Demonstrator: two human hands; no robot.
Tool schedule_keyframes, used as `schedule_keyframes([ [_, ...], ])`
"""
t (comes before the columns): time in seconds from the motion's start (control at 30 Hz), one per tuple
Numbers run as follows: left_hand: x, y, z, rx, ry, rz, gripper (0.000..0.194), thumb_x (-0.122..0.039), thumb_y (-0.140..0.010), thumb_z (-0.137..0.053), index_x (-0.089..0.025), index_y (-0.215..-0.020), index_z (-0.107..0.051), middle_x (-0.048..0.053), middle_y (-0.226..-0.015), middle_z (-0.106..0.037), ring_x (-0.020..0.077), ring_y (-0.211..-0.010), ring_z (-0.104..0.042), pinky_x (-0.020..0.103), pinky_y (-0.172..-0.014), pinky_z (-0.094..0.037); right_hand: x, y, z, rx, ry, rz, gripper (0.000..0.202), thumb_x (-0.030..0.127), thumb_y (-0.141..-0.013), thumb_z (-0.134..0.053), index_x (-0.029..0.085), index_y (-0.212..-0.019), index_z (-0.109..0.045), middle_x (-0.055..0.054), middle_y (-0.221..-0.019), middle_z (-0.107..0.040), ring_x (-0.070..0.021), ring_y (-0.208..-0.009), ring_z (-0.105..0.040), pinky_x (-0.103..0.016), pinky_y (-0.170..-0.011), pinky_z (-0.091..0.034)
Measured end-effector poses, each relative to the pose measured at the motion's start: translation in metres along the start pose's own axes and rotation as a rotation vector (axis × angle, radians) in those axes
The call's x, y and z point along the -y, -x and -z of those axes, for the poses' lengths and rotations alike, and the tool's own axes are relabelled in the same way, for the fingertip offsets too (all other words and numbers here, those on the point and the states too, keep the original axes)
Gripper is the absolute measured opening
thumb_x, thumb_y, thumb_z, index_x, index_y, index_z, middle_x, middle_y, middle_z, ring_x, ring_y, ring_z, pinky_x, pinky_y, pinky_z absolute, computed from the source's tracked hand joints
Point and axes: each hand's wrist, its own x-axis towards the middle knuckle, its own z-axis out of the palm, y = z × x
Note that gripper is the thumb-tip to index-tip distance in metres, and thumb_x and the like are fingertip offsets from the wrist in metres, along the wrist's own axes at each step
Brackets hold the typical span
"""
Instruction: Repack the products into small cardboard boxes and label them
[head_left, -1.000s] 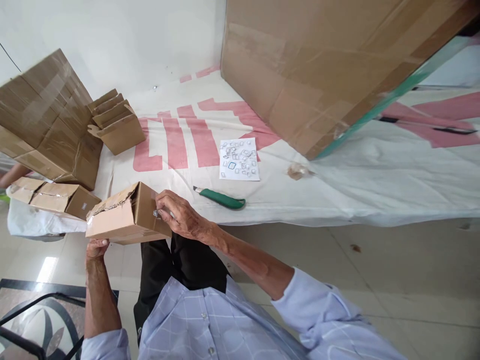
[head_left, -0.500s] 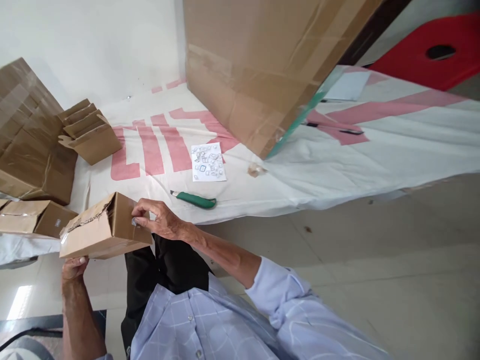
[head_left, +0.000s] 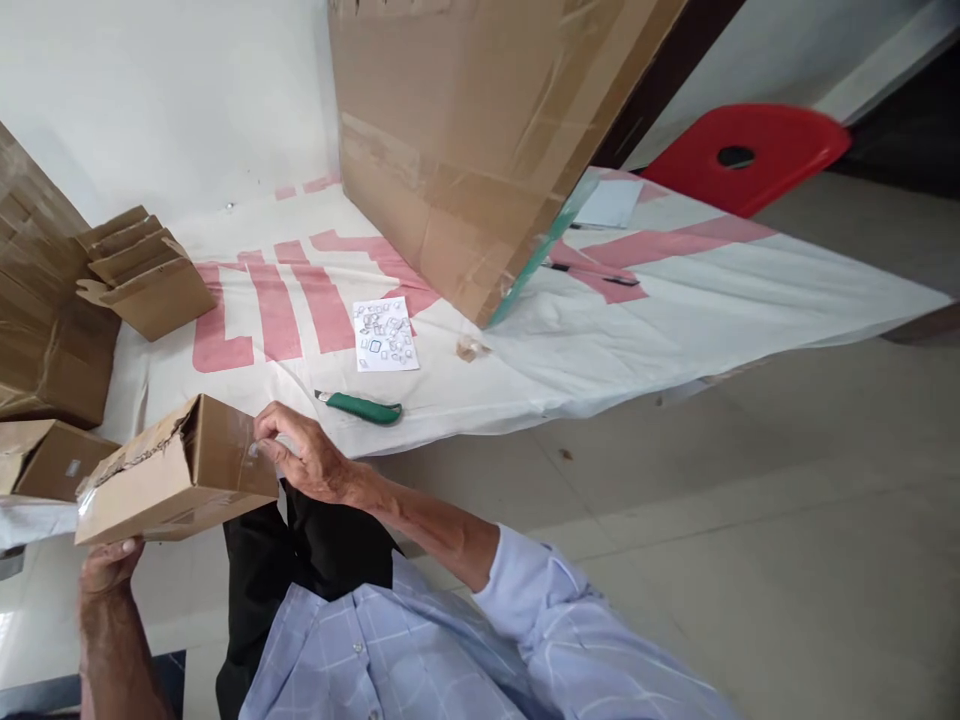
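My left hand [head_left: 111,568] grips a brown cardboard box [head_left: 150,490] by its lower left end, holding it up in front of me at the table's edge. The top seam of this box is torn and ragged. My right hand [head_left: 304,455] is at the right end face, thumb and finger pinched together on a small clear sticker-like piece [head_left: 253,449] against the cardboard. A green box cutter [head_left: 364,407], its blade end pointing left, lies on the table nearby. Behind it is a white paper sheet [head_left: 386,345] covered with small outlined pieces.
A second closed box [head_left: 75,465] sits at the left, before a tall taped carton [head_left: 41,340]. An open carton with folded cardboard [head_left: 157,290] stands behind. A very large carton [head_left: 465,150] rises at the back. A crumpled tape scrap [head_left: 469,349] and red chair [head_left: 780,150] are rightward.
My view has turned a little to the right, so things on the table appear farther left. My right hand stays at the box's end face; my left hand still supports the box.
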Motion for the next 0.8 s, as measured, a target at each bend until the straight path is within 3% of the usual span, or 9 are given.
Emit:
schedule_keyframes([
  [0.07,-0.001,0.002,-0.004,0.001,0.005,0.004,0.103,-0.063,-0.031,-0.095,-0.037,-0.127,-0.070,0.006,-0.133,-0.078,0.0505,-0.152,-0.049,0.073,-0.127,-0.039,0.000,-0.001,0.027,-0.025,0.052,-0.063,0.014,0.032,-0.107,-0.051,0.024,-0.095,-0.053,-0.004,-0.095,-0.063,-0.0183,-0.088,-0.062,-0.035,-0.084,-0.054],
  [0.2,-0.006,0.003,-0.010,-0.002,0.033,0.058,0.122,-0.058,-0.016,-0.101,-0.035,-0.132,-0.069,0.006,-0.146,-0.073,0.0548,-0.162,-0.031,0.074,-0.136,-0.024,-0.018,-0.011,0.108,0.023,0.401,-0.258,0.012,0.027,-0.102,-0.054,0.023,-0.090,-0.055,-0.002,-0.089,-0.064,-0.0180,-0.083,-0.060,-0.032,-0.079,-0.049],
  [0.33,-0.012,0.005,-0.015,0.011,0.052,0.062,0.124,-0.056,-0.015,-0.103,-0.037,-0.133,-0.070,0.001,-0.149,-0.072,0.0514,-0.162,-0.033,0.069,-0.139,-0.020,-0.046,-0.021,0.170,0.288,0.902,-0.492,0.014,0.015,-0.098,-0.050,0.021,-0.087,-0.057,-0.005,-0.094,-0.067,-0.0181,-0.087,-0.059,-0.029,-0.080,-0.042],
  [0.47,-0.014,0.007,-0.016,0.037,0.042,0.039,0.116,-0.058,-0.020,-0.103,-0.036,-0.130,-0.073,0.000,-0.139,-0.077,0.0468,-0.158,-0.043,0.065,-0.139,-0.025,-0.067,-0.028,0.190,0.475,1.021,-0.611,0.018,0.009,-0.093,-0.050,0.019,-0.085,-0.063,-0.008,-0.094,-0.071,-0.0181,-0.082,-0.056,-0.029,-0.071,-0.035],
  [0.7,-0.012,0.005,-0.012,0.033,0.002,0.057,0.114,-0.059,-0.019,-0.102,-0.038,-0.127,-0.073,0.000,-0.138,-0.077,0.0460,-0.156,-0.046,0.063,-0.140,-0.021,-0.087,-0.032,0.198,0.584,1.113,-0.698,0.022,0.011,-0.096,-0.049,0.017,-0.093,-0.070,-0.011,-0.104,-0.075,-0.0195,-0.084,-0.058,-0.030,-0.068,-0.030],
  [0.8,-0.004,0.001,-0.005,0.096,-0.064,-0.024,0.106,-0.065,-0.033,-0.101,-0.037,-0.130,-0.072,0.002,-0.131,-0.079,0.0429,-0.148,-0.056,0.063,-0.138,-0.027,-0.093,-0.033,0.198,0.614,1.141,-0.710,0.024,0.010,-0.096,-0.048,0.017,-0.097,-0.071,-0.011,-0.108,-0.076,-0.0198,-0.085,-0.060,-0.031,-0.069,-0.030],
])
